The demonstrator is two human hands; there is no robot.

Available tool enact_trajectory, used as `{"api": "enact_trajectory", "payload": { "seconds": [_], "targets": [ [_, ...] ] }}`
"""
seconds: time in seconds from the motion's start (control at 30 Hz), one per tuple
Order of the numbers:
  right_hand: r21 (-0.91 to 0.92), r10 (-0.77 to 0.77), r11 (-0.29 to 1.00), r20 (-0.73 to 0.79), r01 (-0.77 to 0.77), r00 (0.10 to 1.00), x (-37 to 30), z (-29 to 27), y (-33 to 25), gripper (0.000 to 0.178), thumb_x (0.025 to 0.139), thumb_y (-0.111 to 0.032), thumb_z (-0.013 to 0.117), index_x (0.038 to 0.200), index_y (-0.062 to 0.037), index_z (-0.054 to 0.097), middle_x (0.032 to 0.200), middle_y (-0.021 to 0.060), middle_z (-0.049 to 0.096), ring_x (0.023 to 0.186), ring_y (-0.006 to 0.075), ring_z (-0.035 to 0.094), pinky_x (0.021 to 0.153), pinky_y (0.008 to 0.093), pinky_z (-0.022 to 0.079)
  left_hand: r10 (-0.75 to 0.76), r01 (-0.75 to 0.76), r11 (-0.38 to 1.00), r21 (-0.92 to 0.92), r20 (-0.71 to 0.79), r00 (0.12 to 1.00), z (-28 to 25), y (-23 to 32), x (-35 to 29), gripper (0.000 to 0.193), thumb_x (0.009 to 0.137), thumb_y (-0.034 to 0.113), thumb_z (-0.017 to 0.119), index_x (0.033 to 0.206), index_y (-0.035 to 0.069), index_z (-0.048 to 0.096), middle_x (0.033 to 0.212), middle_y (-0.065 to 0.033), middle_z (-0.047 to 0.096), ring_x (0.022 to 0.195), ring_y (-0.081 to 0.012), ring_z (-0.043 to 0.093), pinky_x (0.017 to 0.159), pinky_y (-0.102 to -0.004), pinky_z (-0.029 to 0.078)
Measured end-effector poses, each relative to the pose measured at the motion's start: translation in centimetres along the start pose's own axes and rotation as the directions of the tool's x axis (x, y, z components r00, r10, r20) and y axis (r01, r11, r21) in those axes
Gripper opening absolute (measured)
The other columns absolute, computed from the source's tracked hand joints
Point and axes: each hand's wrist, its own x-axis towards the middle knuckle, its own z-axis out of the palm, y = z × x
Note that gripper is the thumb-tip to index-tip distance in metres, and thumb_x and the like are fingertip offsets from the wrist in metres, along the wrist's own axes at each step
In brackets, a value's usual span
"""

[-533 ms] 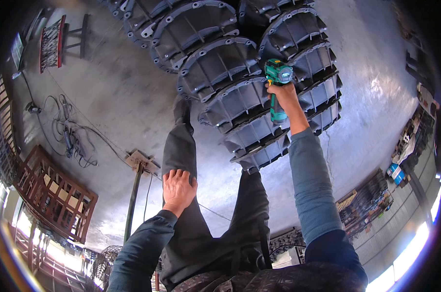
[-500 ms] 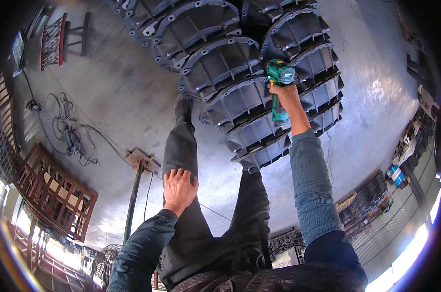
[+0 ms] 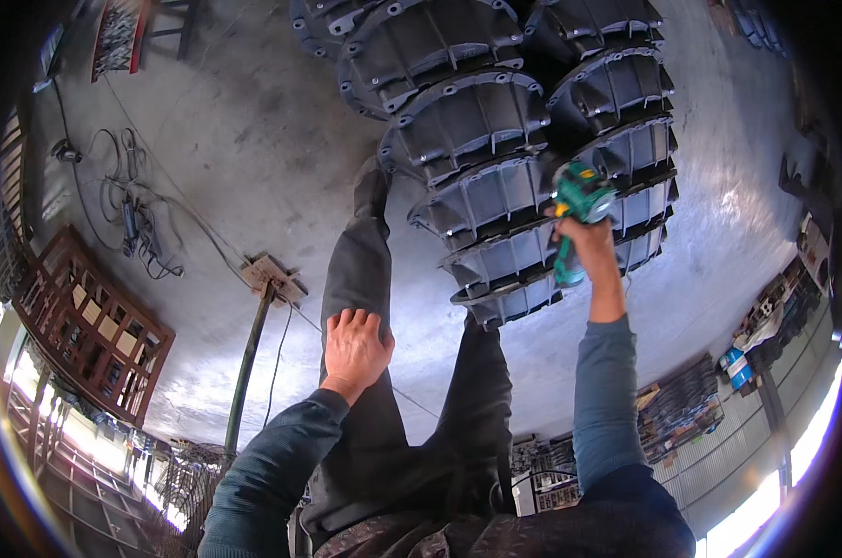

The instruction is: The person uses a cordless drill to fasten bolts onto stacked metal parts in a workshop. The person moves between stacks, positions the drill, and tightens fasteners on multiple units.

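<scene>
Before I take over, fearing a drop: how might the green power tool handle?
The green power tool probably feels stiff, its casing looking hard and moulded. Stood upright, it may tip: its upper end looks bulkier.

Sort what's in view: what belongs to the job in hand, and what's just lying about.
Likely part of the job:
Green pistol-grip power tool, gripped in the right hand
Dark ribbed housings in rows, near the tool

Likely just lying about:
Tangled dark cable
Brown barred frame
Blue-and-white container
</scene>
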Motion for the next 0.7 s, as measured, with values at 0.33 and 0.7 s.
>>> {"api": "enact_trajectory", "payload": {
  "seconds": [0.33,0.7],
  "targets": [
    [-0.354,-0.418,0.806,0.227,0.474,0.88,-2.1,14.7,5.2,0.009,0.082,-0.009,0.073,0.091,-0.0082,0.073,0.09,0.0078,0.075,0.076,0.0254,0.073,0.065,0.0379,0.057,0.023,-0.023,0.999,-0.03,-0.008,1.0,-1.0,-0.2,0.6,0.023,0.091,0.026,0.067,0.088,0.004,0.072,0.095,-0.013,0.069,0.101,-0.0313,0.063,0.095,-0.0457,0.043],
    [-0.295,-0.318,0.887,0.168,0.356,0.933,-1.2,17.2,4.7,0.02,0.085,-0.011,0.068,0.1,0.0013,0.073,0.09,0.0074,0.076,0.071,0.0153,0.071,0.069,0.0311,0.056,-0.005,0.009,0.997,-0.073,0.059,0.998,-2.2,-1.5,1.1,0.023,0.091,0.028,0.07,0.096,0.005,0.074,0.098,-0.0105,0.07,0.105,-0.0295,0.063,0.1,-0.0443,0.043]
  ]
}}
